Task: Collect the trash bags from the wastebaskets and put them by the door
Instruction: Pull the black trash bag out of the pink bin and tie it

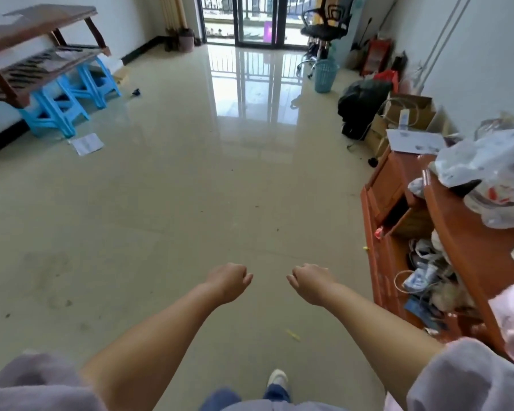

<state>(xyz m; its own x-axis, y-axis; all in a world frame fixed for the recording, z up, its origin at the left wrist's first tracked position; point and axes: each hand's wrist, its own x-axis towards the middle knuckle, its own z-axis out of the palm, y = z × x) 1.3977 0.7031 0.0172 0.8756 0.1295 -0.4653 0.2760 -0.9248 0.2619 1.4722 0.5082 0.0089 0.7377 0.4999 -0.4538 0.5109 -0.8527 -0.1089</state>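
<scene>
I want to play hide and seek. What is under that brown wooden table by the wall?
Under the brown wooden table stand blue plastic stools, side by side on the floor. The table's slatted lower shelf covers their tops, so anything lying on them stays hidden.

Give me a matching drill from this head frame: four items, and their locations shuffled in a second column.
Things:
1. light blue wastebasket
2. blue plastic stools
3. sheet of paper
4. black office chair

Places:
A. lying flat on the floor, just in front of the stools
B. far right, beside the glass balcony door
C. under the wooden table at the left wall
D. standing on the floor, in front of the office chair's base

Pairs: 1-D, 2-C, 3-A, 4-B
</scene>
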